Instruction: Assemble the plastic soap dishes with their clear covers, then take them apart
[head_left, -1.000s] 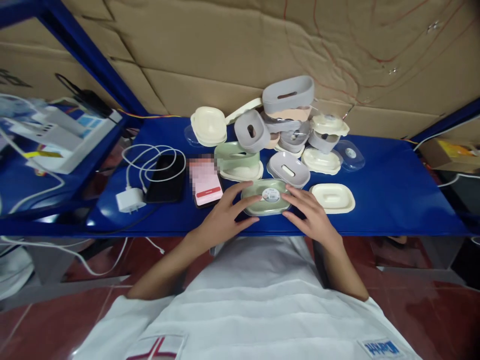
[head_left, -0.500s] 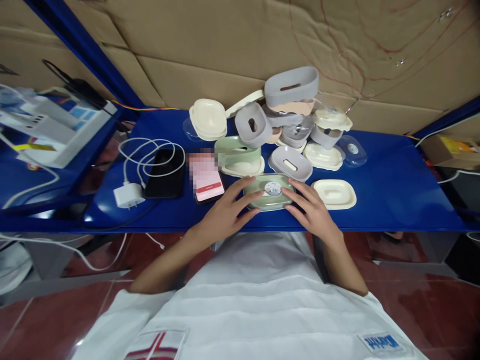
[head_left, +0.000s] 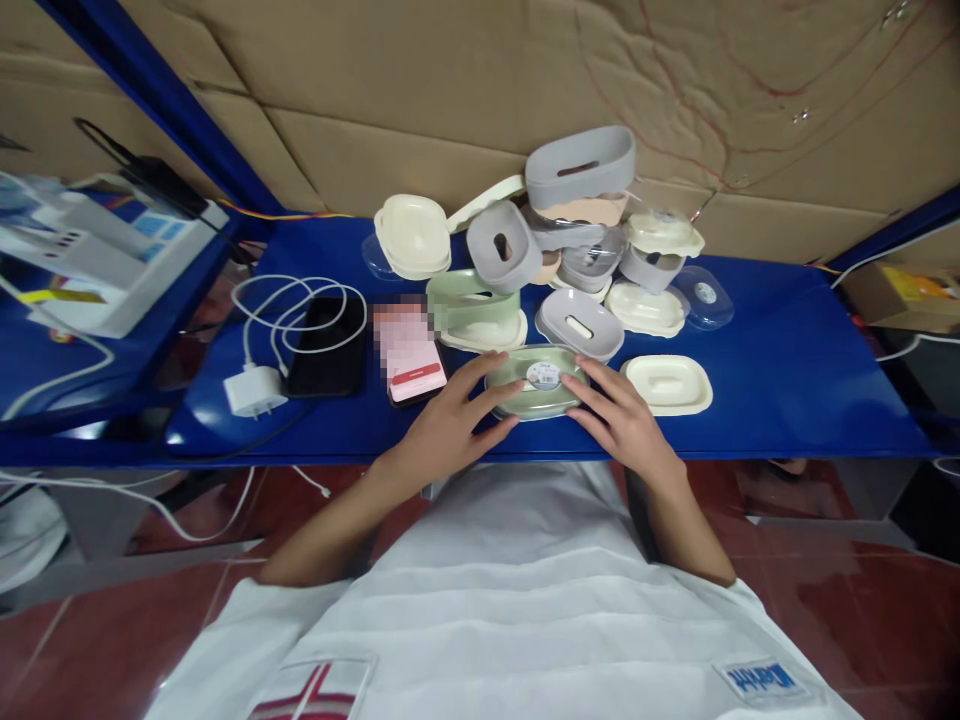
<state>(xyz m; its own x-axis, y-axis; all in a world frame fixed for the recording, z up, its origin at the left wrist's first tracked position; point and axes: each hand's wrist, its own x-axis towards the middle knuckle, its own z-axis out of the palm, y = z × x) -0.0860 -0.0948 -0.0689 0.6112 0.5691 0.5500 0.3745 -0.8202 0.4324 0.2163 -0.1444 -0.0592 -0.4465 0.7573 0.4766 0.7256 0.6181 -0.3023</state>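
Note:
A green soap dish point(head_left: 536, 403) with a clear lid and a round white barcode label lies near the table's front edge. My left hand point(head_left: 457, 412) grips its left side, thumb at the front edge and fingers over the lid. From the right, my right hand point(head_left: 622, 412) holds it the same way, fingertips by the label. Just right of it is a cream soap dish base point(head_left: 686, 385). Behind it sit a grey oval dish point(head_left: 579, 325) with a slot and a green slotted box point(head_left: 476, 305) on a cream base.
Grey, peach and cream soap dish parts pile up at the back, topped by a grey slotted box point(head_left: 581, 172). A clear lid point(head_left: 705, 297) lies right of them. To the left are a phone point(head_left: 416, 370), a black device point(head_left: 330, 365) and a white charger point(head_left: 255, 390) with coiled cable.
The camera view has shifted slightly. Both hands keep the same hold on the green soap dish, and nothing else has visibly moved.

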